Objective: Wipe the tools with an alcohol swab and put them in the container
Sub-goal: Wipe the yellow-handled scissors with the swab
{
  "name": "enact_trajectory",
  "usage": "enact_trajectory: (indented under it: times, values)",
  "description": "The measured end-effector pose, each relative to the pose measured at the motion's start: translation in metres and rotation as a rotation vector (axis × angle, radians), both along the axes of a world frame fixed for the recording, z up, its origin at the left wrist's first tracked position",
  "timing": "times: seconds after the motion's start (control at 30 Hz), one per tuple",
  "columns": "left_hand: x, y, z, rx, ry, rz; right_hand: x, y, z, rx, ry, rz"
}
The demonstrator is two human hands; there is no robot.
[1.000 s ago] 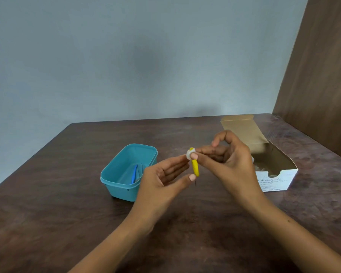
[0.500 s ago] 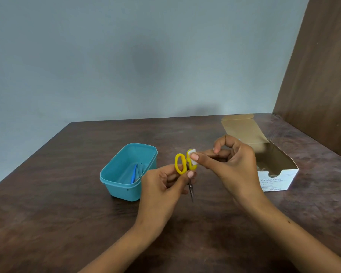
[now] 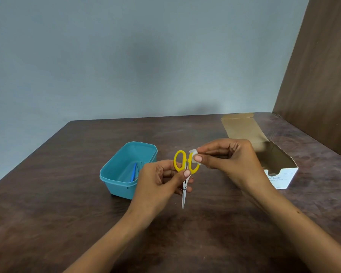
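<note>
From my head camera, my right hand (image 3: 227, 161) hides most of the white alcohol swab (image 3: 193, 154), pinched between thumb and forefinger against one yellow loop of the scissors (image 3: 183, 174). My left hand (image 3: 159, 184) grips the scissors just below the loops, blades pointing down, above the table's (image 3: 47, 203) middle. The teal container (image 3: 126, 168) sits just left, a blue tool (image 3: 134, 171) inside, partly hidden by my knuckles. The open swab box (image 3: 280, 164) stands near the right edge.

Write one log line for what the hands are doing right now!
left hand: holds scissors, blades down | right hand: rubs swab on yellow handle | container: blue tool inside
</note>
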State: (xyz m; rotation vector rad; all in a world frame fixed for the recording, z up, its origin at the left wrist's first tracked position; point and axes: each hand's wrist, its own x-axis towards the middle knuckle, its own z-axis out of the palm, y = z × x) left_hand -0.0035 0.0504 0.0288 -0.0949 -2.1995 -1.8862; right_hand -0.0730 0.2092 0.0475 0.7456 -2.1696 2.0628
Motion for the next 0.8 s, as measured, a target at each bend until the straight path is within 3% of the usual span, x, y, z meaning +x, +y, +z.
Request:
enact_trajectory:
  times: [0.23, 0.43, 0.8]
  values:
    - [0.002, 0.003, -0.002, 0.034, -0.01, 0.005, 0.0, 0.004, 0.001, 0.024, -0.359, 0.039]
    - [0.004, -0.001, 0.008, 0.128, -0.157, -0.129, -0.007, 0.012, 0.008, -0.133, -0.753, 0.331]
    - [0.007, -0.002, 0.015, 0.279, -0.206, -0.17, -0.003, 0.005, 0.001, -0.207, -0.649, 0.333]
